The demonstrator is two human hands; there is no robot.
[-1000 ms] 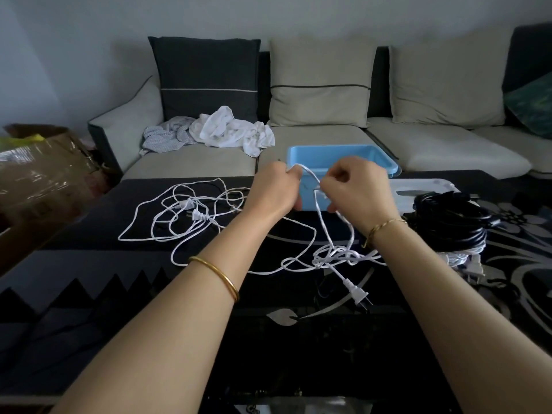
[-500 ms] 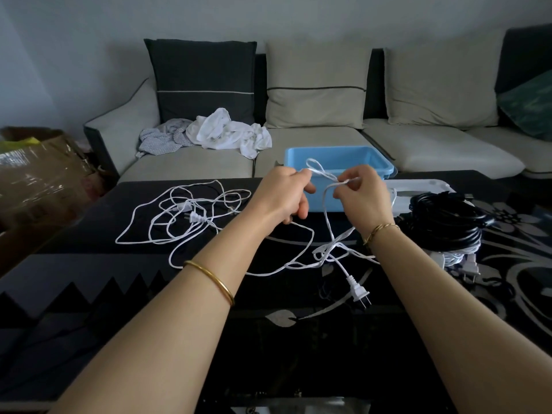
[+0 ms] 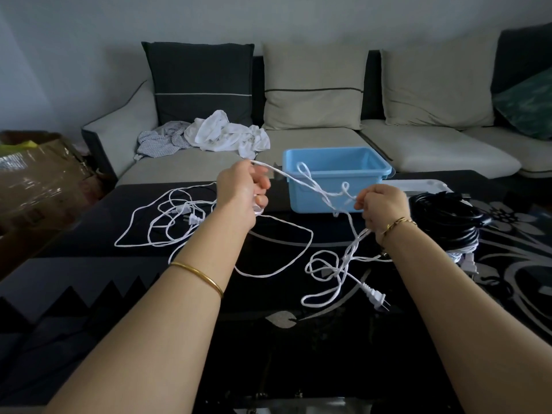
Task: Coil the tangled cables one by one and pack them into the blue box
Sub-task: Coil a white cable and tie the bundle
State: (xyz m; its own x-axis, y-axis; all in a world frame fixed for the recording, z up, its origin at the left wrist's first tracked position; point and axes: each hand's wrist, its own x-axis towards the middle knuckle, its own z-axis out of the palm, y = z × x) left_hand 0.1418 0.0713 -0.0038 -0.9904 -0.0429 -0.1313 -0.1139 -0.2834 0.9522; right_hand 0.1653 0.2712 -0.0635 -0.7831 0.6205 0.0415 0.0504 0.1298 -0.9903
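Observation:
A white cable (image 3: 301, 182) is stretched in the air between my two hands, with small loops twisted along it. My left hand (image 3: 242, 190) grips one stretch of it, fingers curled. My right hand (image 3: 379, 206) pinches the twisted part, and more cord hangs down from it to a tangle and a two-pin plug (image 3: 377, 298) on the table. Behind the cable stands the blue box (image 3: 337, 178), with nothing visible inside. A second tangle of white cable (image 3: 167, 218) lies at the left. A coiled black cable (image 3: 445, 221) sits at the right.
The dark glass table (image 3: 268, 339) has a pale pattern. A white lid or tray (image 3: 418, 185) lies behind the black coil. A sofa (image 3: 328, 138) with cushions and crumpled clothes (image 3: 221, 135) is behind; a cardboard box (image 3: 35, 174) stands at left.
My hands have moved apart, the left one leftward and the right one rightward, pulling the white cable taut between them. The plug end has slid slightly on the table.

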